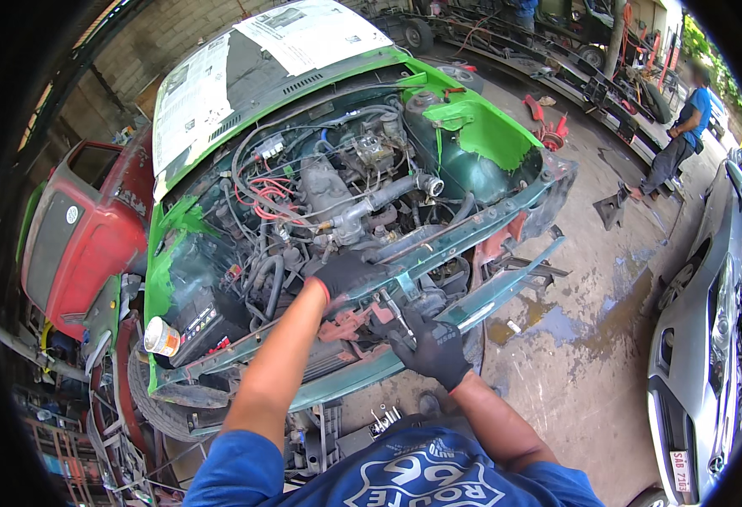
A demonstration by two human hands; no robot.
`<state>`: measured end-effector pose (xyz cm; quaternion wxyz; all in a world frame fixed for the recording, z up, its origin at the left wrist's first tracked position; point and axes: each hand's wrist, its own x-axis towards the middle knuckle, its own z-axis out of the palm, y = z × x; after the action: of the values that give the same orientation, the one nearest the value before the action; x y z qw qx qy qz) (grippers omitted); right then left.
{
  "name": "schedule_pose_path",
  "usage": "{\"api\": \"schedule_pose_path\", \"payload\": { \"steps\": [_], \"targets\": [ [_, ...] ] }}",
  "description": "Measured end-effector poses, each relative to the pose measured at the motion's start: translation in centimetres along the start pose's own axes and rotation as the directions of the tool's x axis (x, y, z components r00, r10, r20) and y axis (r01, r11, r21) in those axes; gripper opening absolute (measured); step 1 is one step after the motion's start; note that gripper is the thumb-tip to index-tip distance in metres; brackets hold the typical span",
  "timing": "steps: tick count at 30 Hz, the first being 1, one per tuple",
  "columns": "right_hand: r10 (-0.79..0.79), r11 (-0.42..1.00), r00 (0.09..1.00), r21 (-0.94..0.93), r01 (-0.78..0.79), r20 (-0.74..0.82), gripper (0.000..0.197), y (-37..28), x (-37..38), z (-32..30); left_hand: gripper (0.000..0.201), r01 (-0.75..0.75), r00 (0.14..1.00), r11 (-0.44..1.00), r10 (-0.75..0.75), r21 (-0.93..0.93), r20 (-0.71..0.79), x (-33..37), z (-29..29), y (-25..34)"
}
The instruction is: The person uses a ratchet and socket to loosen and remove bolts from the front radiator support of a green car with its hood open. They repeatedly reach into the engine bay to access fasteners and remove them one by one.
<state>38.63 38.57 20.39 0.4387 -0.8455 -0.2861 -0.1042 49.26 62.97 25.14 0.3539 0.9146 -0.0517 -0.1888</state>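
My left hand (pixel 343 277), in a black glove with a red cuff, reaches over the front crossmember (pixel 438 252) beside the engine. Its fingers merge with the dark parts there, so their grip does not show. Below and to the right, my right hand (pixel 435 348), also gloved in black, is closed round a silver ratchet wrench (pixel 395 310). The tool's far end points up toward the crossmember; what it meets is hard to make out. A reddish bracket (pixel 343 328) sits just left of it. The open engine bay holds a grey engine (pixel 324 190) with red ignition leads (pixel 268 196).
A battery (pixel 206 325) and a white tub (pixel 161 336) stand at the bay's left corner. The green bumper bar (pixel 489 306) runs across in front of me. A silver car (pixel 709 338) is at the right, a red cab (pixel 84 232) at the left. Another person (pixel 689 127) stands far right.
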Motion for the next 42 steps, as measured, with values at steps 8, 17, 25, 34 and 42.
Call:
{"api": "schedule_pose_path", "payload": {
  "steps": [8, 17, 25, 34, 42],
  "targets": [
    [0.058, 0.932, 0.994, 0.361, -0.02, -0.093, 0.04, -0.7, -0.5, 0.1, 0.03, -0.144, 0.851, 0.959, -0.007, -0.246, -0.525, -11.8, 14.2, 2.9],
    [0.103, 0.943, 0.98, 0.33, -0.042, -0.168, 0.037, 0.4, -1.8, 2.6, 0.029, -0.277, 0.88, 0.807, -0.005, -0.522, -0.476, -7.2, 16.9, 1.7],
    [0.382, -0.425, 0.338, 0.488, -0.762, 0.86, 0.046, 1.0, -8.4, 0.1, 0.032, -0.2, 0.753, 0.948, -0.012, -0.246, -0.658, -6.1, 19.1, 0.6],
    [0.679, 0.087, 0.697, 0.918, -0.386, 0.228, 0.019, 0.2, -4.4, 1.0, 0.04, -0.099, 0.857, 0.606, -0.351, -0.789, -0.377, -6.1, 18.3, 1.7],
    [-0.23, 0.973, 0.965, -0.028, 0.228, -0.122, 0.019, -1.5, -2.4, -1.1, 0.037, -0.285, 0.842, 0.917, 0.1, -0.278, -0.531, -4.9, 19.4, -1.7]
  ]
}}
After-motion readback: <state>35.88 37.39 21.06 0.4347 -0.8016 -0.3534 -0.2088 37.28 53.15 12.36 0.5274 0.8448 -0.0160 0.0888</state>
